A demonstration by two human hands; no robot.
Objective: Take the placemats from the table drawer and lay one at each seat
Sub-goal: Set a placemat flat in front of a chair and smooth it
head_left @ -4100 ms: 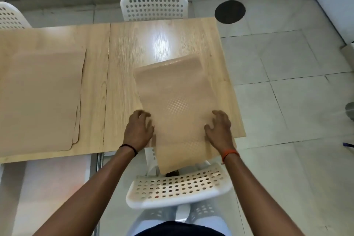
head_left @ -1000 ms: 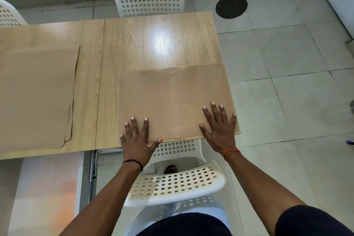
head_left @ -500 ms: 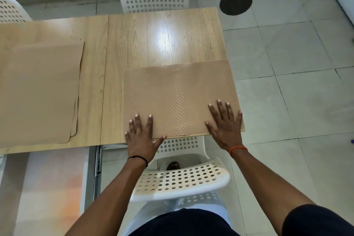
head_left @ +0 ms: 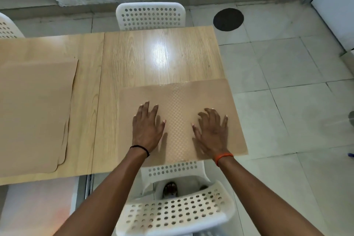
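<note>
Hands [head_left: 147,130] [head_left: 212,132] lie flat on placemat [head_left: 178,101].

Just one view here, a head-worn wide-angle cam looking steeply down and forward, pretty close over the light wood-grain counter [head_left: 161,59]. Near edge sits mid-frame, pale tiled floor [head_left: 287,101] fills the right.

placemat stack [head_left: 32,113] — cut off at left edge | far-left chair [head_left: 7,27] — mostly out of frame
</note>
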